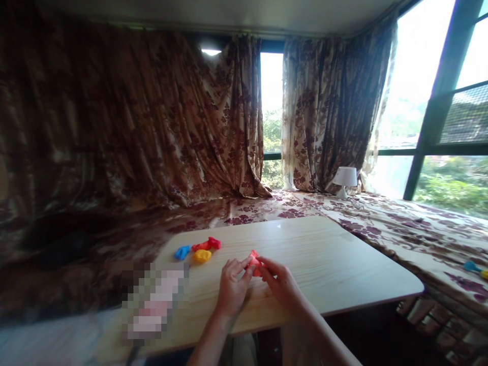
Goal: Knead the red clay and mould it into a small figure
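Observation:
Over the front half of the wooden table [305,254], my left hand [232,285] and my right hand [281,282] are close together. Between them is a small coral-red crumpled piece [253,259], pinched by the fingers of both. Whether it is paper, cloth or something else I cannot make out. Further left on the tabletop lie more crumpled pieces: a blue one [182,252], a yellow one [202,256] and a red one [206,245]. The red and yellow pieces lie close together.
A blurred-out object [156,305] lies at the table's left edge. Floral fabric [366,218] covers the ledge behind, where a white lamp [346,178] stands. On the right ledge is a small blue piece [471,266] beside a yellow one. Curtains [206,127] hang behind.

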### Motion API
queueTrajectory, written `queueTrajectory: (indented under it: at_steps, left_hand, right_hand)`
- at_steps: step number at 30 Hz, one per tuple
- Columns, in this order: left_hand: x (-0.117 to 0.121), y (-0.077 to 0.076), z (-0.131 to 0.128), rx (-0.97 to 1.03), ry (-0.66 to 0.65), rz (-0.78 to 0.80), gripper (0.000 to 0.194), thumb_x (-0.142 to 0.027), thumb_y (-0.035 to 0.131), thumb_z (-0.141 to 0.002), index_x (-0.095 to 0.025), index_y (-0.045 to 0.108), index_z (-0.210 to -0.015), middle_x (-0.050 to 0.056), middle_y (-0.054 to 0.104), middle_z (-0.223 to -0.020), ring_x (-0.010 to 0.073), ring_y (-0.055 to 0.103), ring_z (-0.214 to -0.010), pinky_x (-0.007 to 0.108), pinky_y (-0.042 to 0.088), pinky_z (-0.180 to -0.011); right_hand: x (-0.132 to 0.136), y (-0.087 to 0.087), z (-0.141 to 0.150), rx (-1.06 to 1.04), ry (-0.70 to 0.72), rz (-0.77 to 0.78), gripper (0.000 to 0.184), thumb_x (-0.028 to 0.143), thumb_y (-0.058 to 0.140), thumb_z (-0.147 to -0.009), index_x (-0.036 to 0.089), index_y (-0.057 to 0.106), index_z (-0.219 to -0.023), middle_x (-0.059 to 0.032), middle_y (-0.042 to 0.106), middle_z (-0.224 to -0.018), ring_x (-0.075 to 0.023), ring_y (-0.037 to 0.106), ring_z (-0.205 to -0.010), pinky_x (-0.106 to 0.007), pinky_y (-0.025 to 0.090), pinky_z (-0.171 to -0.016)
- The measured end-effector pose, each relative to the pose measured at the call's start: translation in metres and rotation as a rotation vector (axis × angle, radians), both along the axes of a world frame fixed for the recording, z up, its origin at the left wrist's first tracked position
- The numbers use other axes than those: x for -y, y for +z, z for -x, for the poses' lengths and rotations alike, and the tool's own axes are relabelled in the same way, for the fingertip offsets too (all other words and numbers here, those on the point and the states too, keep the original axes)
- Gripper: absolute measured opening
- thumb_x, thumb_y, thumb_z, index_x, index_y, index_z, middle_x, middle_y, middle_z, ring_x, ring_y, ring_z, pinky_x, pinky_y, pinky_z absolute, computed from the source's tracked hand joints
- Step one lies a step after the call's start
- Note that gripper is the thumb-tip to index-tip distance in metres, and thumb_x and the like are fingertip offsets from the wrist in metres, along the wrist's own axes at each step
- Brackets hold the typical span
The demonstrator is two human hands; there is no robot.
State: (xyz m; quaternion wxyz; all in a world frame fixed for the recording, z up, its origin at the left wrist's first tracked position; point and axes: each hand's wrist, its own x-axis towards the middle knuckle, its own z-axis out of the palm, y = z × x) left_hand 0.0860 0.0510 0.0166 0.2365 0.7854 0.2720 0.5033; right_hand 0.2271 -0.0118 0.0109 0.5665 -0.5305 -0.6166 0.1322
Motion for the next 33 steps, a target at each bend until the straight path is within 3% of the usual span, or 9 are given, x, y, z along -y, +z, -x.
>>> queueTrajectory:
  at_steps: [5,9,19,24,27,33]
  left_hand:
    - [0.004,0.004,0.001,-0.002,-0.003,0.003,0.027,-0.037,0.050,-0.085,-0.024,0.070,-0.096,0.005,0.068,-0.083,0.0192,0.058,-0.084,0.035,0.047,-0.083]
    - [0.004,0.003,-0.001,-0.049,0.013,0.006,0.028,-0.035,0.059,-0.079,-0.023,0.068,-0.103,0.006,0.067,-0.090,0.0204,0.058,-0.088,0.037,0.047,-0.087]
    - [0.008,0.008,0.001,-0.099,-0.125,0.078,0.031,-0.028,0.055,-0.080,-0.024,0.064,-0.109,0.008,0.066,-0.100,0.0223,0.056,-0.100,0.040,0.044,-0.093]
    - [0.007,0.005,0.000,-0.087,-0.160,0.127,0.033,-0.029,0.053,-0.081,-0.022,0.064,-0.111,0.007,0.067,-0.104,0.0214,0.056,-0.103,0.039,0.042,-0.096]
    - [0.008,0.004,-0.001,-0.111,-0.142,0.093,0.037,-0.027,0.059,-0.076,-0.022,0.063,-0.113,0.006,0.067,-0.105,0.0213,0.057,-0.101,0.039,0.042,-0.096]
    - [0.008,0.004,-0.002,-0.153,-0.079,0.033,0.038,-0.026,0.062,-0.073,-0.021,0.064,-0.110,0.006,0.068,-0.100,0.0207,0.059,-0.097,0.039,0.044,-0.094]
  right_hand:
    - [0.000,-0.001,-0.001,0.001,-0.011,-0.011,0.033,0.035,0.050,-0.086,0.017,0.067,-0.108,-0.0058,0.071,-0.078,-0.0155,0.062,-0.062,-0.026,0.053,-0.059]
    - [0.000,0.000,-0.001,-0.009,0.016,-0.028,0.033,0.036,0.048,-0.088,0.018,0.067,-0.107,-0.0059,0.071,-0.085,-0.0150,0.062,-0.063,-0.026,0.053,-0.061]
    - [0.008,0.010,0.001,-0.005,-0.013,0.029,0.034,0.039,0.042,-0.090,0.017,0.069,-0.091,-0.0002,0.063,-0.064,-0.0119,0.057,-0.058,-0.021,0.046,-0.058]
    - [0.005,0.006,0.001,-0.055,-0.029,0.036,0.035,0.041,0.044,-0.089,0.016,0.068,-0.090,-0.0003,0.063,-0.061,-0.0117,0.056,-0.055,-0.020,0.045,-0.054]
    - [0.005,0.005,0.000,-0.055,-0.025,0.041,0.031,0.042,0.049,-0.086,0.017,0.067,-0.089,-0.0005,0.064,-0.065,-0.0123,0.057,-0.058,-0.020,0.045,-0.055]
    - [0.008,0.008,0.000,-0.006,-0.078,0.048,0.042,0.043,0.038,-0.091,0.016,0.066,-0.074,0.0017,0.055,-0.052,-0.0103,0.050,-0.050,-0.019,0.041,-0.051]
